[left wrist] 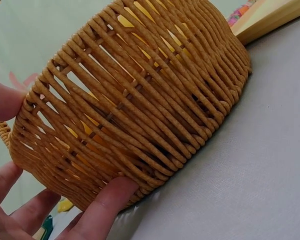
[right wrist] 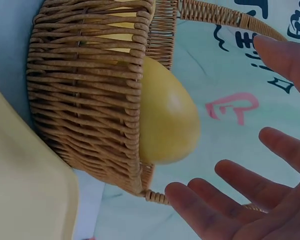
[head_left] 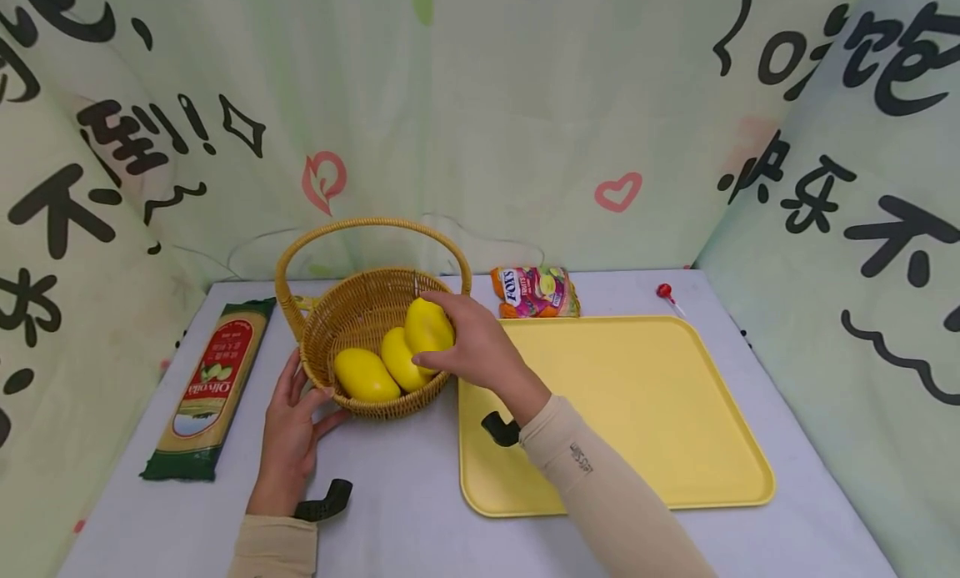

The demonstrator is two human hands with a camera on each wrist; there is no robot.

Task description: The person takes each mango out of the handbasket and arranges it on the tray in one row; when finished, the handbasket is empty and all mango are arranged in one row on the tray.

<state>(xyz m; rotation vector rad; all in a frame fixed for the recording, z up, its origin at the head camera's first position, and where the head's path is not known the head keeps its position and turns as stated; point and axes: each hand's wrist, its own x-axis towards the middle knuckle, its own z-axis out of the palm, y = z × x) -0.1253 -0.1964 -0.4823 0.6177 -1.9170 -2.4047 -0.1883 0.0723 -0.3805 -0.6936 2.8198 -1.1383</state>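
Observation:
A wicker basket (head_left: 393, 407) with a tall arched handle stands at the back left of the table and holds three yellow mangoes (head_left: 366, 375). My left hand (head_left: 288, 444) grips its near left side; in the left wrist view, fingers (left wrist: 107, 200) lie against the woven wall (left wrist: 135, 95). Over the basket's right part is my right hand (head_left: 480, 340), its thumb and fingers spread about the uppermost mango (head_left: 429, 325). The right wrist view shows a gap between those fingers (right wrist: 245, 182) and the mango (right wrist: 170, 112), which bulges above the rim.
Right of the basket lies a yellow tray (head_left: 630, 411). Behind the tray are a colourful FOX'S candy bag (head_left: 536, 292) and a red lollipop (head_left: 664, 291). A green-and-gold noodle-style packet (head_left: 213, 386) lies at the left. A printed curtain (head_left: 480, 128) hangs behind the table.

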